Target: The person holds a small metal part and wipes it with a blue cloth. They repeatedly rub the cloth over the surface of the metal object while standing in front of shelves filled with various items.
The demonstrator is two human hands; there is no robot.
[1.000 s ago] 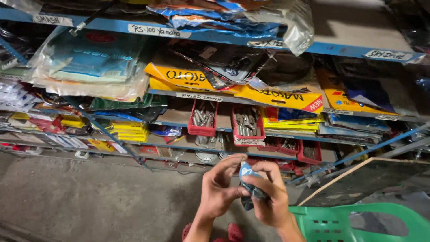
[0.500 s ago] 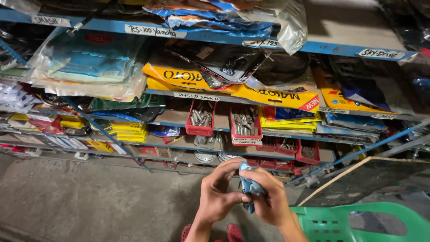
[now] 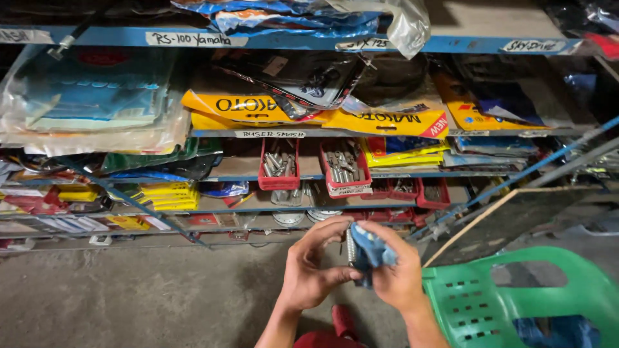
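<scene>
Left hand was raised in front of the shelves, fingers curled, thumb pinching the metal spring. Right hand was closed on a blue cloth wrapped against the spring. Green plastic chair near right. Versus 0.5 s earlier: grip the same, spring more exposed.

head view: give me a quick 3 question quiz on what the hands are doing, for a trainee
1. True or false: both hands are on the same small item.
2. What does the right hand press against the metal spring? A) blue cloth B) yellow packet C) red bin
3. What stands to the right of the hands?

Key:
1. True; the left hand grips it too.
2. A, the blue cloth.
3. A green plastic chair.
</scene>
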